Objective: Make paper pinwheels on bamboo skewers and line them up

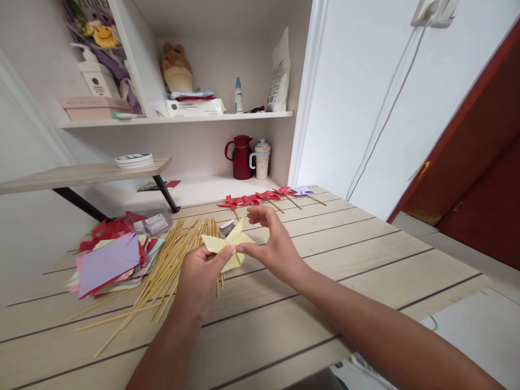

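A pale yellow paper pinwheel point(233, 238) is held above the table, its blades folded toward the middle. My left hand point(203, 271) grips it from the lower left, thumb pressed near the centre; the fingers beneath are partly hidden. On the other side, my right hand point(276, 244) touches the centre with its thumb tip, while its other fingers are raised and stand apart from the thumb. Bamboo sticks point(174, 260) lie in a loose heap just left of and behind my left hand. Any stick on the yellow pinwheel cannot be made out.
Paper sheets point(108, 265) are stacked at left, beside red paper pieces point(111, 230) and a clear plastic bag point(152, 222). Red pinwheels point(249, 200) and a lilac pinwheel point(303, 191) line the back edge. A small raised shelf point(93, 172), red jug point(242, 157) and cup point(262, 160) stand behind.
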### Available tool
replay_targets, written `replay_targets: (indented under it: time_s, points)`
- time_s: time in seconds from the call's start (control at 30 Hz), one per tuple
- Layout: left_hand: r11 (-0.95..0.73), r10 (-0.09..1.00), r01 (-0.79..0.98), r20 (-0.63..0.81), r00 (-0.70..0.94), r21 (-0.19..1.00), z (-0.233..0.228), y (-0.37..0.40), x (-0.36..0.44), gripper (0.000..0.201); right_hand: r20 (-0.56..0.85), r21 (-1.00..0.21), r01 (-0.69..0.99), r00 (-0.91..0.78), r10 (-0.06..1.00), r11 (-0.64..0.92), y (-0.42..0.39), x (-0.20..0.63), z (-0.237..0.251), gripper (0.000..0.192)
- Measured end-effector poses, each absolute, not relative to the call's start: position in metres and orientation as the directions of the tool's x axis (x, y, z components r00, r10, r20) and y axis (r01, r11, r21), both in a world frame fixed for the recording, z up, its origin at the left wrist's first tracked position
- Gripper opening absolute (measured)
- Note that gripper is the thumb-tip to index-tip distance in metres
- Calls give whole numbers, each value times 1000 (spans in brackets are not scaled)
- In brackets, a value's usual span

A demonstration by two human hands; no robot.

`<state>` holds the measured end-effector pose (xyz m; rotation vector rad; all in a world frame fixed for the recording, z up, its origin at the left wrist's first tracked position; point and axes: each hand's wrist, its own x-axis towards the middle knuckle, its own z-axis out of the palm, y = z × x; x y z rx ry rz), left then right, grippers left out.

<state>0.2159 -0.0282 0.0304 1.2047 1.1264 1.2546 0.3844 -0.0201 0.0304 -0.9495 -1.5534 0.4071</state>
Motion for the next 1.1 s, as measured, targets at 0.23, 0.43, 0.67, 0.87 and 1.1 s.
replay_targets:
  time_s: [0.23, 0.43, 0.67, 0.87, 1.1]
  points:
    - [-128, 991, 58, 130, -42, 990, 25, -26, 213, 39, 429, -890, 178, 9, 903, 420, -16, 387, 30, 42]
    - [-209, 974, 89, 215, -69, 974, 19, -23, 212, 33, 400, -902, 151, -63, 914, 405, -24, 386, 41, 23]
    - [-169, 984, 103, 173, -34, 980, 25, -27, 216, 39, 295, -943, 132, -97, 951, 306, -25, 388, 43, 22]
    - [-139, 990, 32, 139, 26, 990, 25, -28, 216, 42, 201, -978, 21, -142, 969, 206, -21, 388, 36, 22]
    - [-144, 986, -32, 146, 84, 989, 25, -30, 218, 43, 238, -971, -13, -146, 960, 238, -19, 389, 36, 23]
